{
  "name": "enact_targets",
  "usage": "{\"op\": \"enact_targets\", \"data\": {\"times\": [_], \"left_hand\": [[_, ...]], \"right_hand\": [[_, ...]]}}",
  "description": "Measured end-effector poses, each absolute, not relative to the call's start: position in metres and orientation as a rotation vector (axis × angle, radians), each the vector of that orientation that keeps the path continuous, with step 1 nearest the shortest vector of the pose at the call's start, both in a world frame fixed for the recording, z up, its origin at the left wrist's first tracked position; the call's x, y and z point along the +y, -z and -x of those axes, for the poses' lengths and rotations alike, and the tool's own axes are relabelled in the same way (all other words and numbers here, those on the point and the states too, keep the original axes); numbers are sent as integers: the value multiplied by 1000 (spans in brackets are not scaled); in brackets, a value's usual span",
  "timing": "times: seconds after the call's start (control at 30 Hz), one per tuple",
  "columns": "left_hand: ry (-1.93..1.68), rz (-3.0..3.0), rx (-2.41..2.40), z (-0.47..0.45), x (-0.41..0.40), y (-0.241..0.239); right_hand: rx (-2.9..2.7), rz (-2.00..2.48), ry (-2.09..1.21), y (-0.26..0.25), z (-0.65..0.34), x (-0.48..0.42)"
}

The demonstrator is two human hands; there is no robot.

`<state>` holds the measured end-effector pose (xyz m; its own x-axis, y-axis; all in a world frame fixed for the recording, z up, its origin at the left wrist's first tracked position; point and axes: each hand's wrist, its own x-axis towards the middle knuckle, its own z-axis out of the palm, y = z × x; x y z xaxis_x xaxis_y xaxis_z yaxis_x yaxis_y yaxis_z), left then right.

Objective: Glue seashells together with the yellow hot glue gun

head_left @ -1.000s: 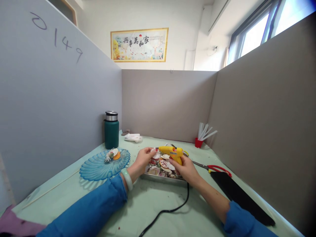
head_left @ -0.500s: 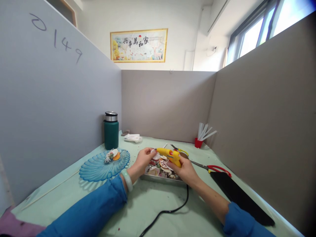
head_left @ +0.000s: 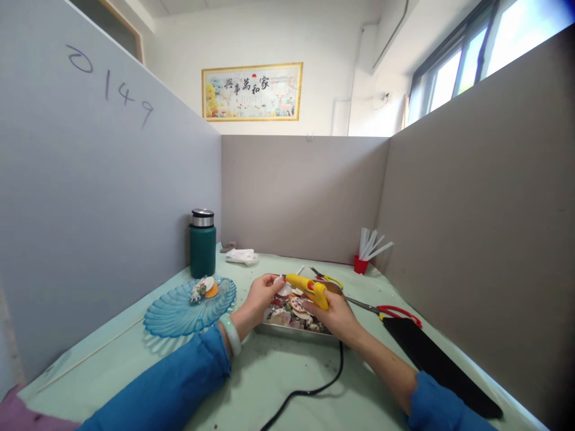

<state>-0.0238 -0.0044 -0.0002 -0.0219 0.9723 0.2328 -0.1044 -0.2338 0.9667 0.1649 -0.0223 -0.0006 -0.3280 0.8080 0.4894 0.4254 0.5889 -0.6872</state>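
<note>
My right hand (head_left: pixel 338 316) is wrapped round the handle of a yellow glue gun (head_left: pixel 308 287), whose nozzle points left at a small white shell (head_left: pixel 279 280). That shell is pinched in the fingers of my left hand (head_left: pixel 259 297), just above a metal tray (head_left: pixel 291 329) filled with several coloured shells. The gun's black cord (head_left: pixel 314 389) trails toward me across the green table cover. Both sleeves are blue, and a pale bangle sits on my left wrist.
A blue glass shell-shaped plate (head_left: pixel 179 308) with a few glued shells lies to the left, a green flask (head_left: pixel 202 252) behind it. Red-handled scissors (head_left: pixel 386 310), a black flat object (head_left: pixel 431 359) and a red cup of glue sticks (head_left: pixel 360 263) are on the right. Grey partitions enclose the desk.
The glue gun's nozzle has tipped down and left toward the shell in my left hand. The view has shifted slightly downward.
</note>
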Motion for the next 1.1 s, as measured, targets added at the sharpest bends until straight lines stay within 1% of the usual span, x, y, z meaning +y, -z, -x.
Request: {"op": "enact_targets", "data": {"times": [0.43,1.1], "left_hand": [[-1442,-1287,1017,24,-4,2],[-1452,-1312,1043,22,-8,-2]], "right_hand": [[-1896,1019,-632,4,-165,-19],[-1951,1021,-517,1,-165,-24]]}}
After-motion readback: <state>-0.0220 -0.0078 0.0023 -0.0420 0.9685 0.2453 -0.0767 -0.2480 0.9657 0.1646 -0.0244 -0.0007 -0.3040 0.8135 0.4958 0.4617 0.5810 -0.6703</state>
